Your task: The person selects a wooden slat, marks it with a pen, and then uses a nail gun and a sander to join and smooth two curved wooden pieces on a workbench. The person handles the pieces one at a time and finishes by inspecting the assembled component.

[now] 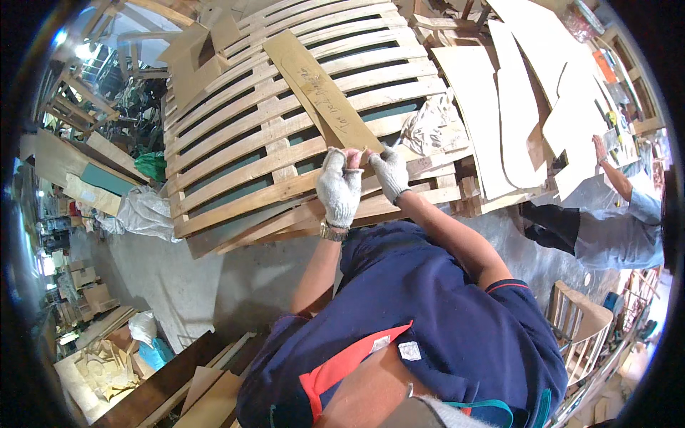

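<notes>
Holding a tan cardboard strip (314,82) by its near end, bringing both hands to the same narrow edge. Clamping the left grip (339,187) on the left part of that edge, pressing thumb and fingers together; apparently clamping the right grip (390,172) on the right corner just beside it, though hiding part of that hold behind the glove. Extending the strip's length ahead of both grips, slanting it leftward over the slats of a wooden pallet (250,202), showing its written-on face upward. Not making clear whether resting on the slats or hanging slightly above them.

Judging by the paired hold, seemingly working the strip at its end: perhaps straightening, separating or adjusting the edge. Probably calling next for even pressure from both grips, moving them in step so as to avoid creasing the long free part ahead. Possibly needing a wider spacing between the grips before lifting or turning the whole piece.

Having crumpled whitish plastic (428,127) near, ahead and right of the right grip, so likely requiring care against snagging. Having pale boards (474,107) farther right, and folded cardboard (198,80) well ahead and left of the left grip.
</notes>
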### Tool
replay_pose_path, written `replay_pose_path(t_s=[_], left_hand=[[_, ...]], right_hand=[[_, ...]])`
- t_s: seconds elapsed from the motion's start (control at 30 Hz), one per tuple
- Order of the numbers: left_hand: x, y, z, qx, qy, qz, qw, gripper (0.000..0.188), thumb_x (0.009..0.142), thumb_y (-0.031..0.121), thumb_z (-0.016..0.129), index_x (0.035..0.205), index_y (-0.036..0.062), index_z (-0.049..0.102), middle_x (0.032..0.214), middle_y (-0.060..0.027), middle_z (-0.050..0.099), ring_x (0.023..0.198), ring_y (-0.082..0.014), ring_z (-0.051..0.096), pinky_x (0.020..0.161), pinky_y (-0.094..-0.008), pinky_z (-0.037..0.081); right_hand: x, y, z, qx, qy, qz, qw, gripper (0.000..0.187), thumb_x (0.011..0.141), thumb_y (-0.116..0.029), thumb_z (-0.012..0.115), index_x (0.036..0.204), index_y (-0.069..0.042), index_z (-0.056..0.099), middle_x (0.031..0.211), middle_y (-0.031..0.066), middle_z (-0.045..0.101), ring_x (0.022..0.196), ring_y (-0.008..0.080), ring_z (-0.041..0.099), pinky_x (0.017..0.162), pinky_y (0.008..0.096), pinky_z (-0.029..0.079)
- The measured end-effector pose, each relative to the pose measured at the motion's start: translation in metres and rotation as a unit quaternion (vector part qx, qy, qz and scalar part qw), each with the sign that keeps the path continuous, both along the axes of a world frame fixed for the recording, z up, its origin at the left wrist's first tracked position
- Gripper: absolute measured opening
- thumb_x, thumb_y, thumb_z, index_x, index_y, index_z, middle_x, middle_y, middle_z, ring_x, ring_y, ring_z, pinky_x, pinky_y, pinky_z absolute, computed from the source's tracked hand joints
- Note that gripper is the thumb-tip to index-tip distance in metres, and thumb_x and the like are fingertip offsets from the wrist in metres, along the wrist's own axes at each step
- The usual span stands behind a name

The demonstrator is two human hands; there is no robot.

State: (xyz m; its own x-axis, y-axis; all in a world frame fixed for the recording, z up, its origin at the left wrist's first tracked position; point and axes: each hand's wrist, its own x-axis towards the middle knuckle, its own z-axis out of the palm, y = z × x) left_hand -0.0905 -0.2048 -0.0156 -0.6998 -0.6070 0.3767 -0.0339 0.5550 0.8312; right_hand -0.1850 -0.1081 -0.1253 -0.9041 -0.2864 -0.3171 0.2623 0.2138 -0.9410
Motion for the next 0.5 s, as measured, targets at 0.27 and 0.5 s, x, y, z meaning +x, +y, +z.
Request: replay_pose_path(t_s=[0.27, 0.5], left_hand=[[0.017, -0.019, 0.008, 0.072, 0.055, 0.042, 0.995, 0.007, 0.1, 0.01, 0.074, 0.099, 0.0033, 0.073, 0.081, -0.0028, 0.069, 0.07, -0.011, 0.061, 0.066, -0.0288, 0.049], [0.017, -0.012, 0.03, 0.001, 0.103, 0.028, 0.994, 0.008, 0.099, 0.01, 0.076, 0.1, 0.0029, 0.076, 0.086, -0.0007, 0.074, 0.075, -0.0087, 0.062, 0.07, -0.0275, 0.05]], right_hand=[[0.006, 0.026, -0.009, 0.209, 0.162, 0.074, 0.962, 0.046, 0.088, -0.03, 0.081, 0.125, -0.004, 0.07, 0.074, 0.0095, 0.065, 0.071, 0.0202, 0.068, 0.067, 0.0386, 0.054], [0.005, 0.012, -0.015, 0.147, 0.154, 0.09, 0.973, 0.039, 0.086, -0.023, 0.079, 0.118, -0.002, 0.072, 0.076, 0.0124, 0.068, 0.067, 0.0244, 0.069, 0.066, 0.0413, 0.054]])
